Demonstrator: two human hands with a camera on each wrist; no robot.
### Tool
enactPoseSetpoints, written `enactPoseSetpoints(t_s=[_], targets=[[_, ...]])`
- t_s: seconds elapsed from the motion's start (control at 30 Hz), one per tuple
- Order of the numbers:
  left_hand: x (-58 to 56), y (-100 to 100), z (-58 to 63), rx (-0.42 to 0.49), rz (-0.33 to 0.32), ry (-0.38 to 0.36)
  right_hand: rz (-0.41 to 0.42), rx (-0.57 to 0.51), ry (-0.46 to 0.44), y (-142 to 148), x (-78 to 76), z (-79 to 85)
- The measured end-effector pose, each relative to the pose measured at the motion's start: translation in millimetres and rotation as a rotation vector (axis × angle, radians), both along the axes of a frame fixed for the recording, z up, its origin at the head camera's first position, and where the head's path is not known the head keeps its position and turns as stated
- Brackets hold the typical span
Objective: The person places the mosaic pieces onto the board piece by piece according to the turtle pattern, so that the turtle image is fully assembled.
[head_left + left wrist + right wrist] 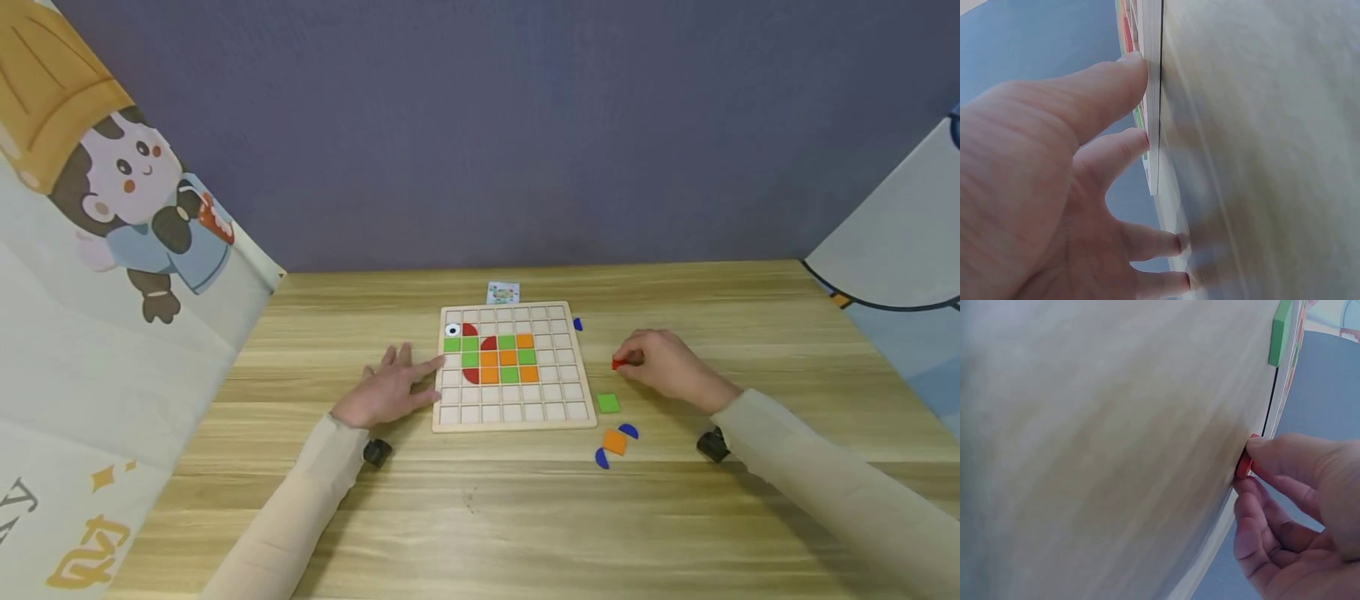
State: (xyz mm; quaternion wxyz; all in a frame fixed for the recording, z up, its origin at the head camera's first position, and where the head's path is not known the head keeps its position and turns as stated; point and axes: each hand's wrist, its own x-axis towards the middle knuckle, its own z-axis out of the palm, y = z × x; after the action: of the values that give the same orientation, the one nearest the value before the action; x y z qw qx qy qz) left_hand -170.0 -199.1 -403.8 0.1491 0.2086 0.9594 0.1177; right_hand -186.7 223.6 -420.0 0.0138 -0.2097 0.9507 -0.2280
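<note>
A wooden grid board point(517, 428) lies on the table. In its cells sit green and orange square tiles, several red quarter-circle tiles point(489, 343) and a white eye tile point(452, 330). At its left edge my left hand point(386, 393) lies with fingers spread. Thumb and index finger touch the board's side, as the left wrist view also shows. Right of the board, my right hand point(667, 371) pinches a small red tile point(1244, 465) between thumb and fingers, at the tabletop. The fingers partly hide its shape.
Near the board's right side lie a green square tile point(608, 403), an orange square tile point(615, 442) and blue half-circle tiles point(602, 458). Another blue tile point(577, 324) touches or nearly touches the board's upper right edge. A picture card point(503, 292) lies behind the board.
</note>
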Motion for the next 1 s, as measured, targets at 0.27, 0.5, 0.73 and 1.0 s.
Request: enactPoseSetpoints(t_s=[0.27, 0.5, 0.73, 1.0], targets=[[2.0, 0.4, 2.3, -0.003, -0.001, -0.002, 0.027, -0.054, -0.022, -16.8, -12.8, 7.8], [2.1, 0.4, 3.7, -0.002, -0.003, -0.002, 0.127, -0.121, -0.087, -57.7, -31.6, 17.3], [1.0, 0.4, 1.3, 0.016, -0.002, -0.005, 0.133, -0.108, -0.140, -87.8, -51.2, 15.1], [-0.5, -1.6, 0.9, 0.012, 0.004, -0.004, 0.179, -0.092, -0.123, -92.9, -55.6, 12.4]])
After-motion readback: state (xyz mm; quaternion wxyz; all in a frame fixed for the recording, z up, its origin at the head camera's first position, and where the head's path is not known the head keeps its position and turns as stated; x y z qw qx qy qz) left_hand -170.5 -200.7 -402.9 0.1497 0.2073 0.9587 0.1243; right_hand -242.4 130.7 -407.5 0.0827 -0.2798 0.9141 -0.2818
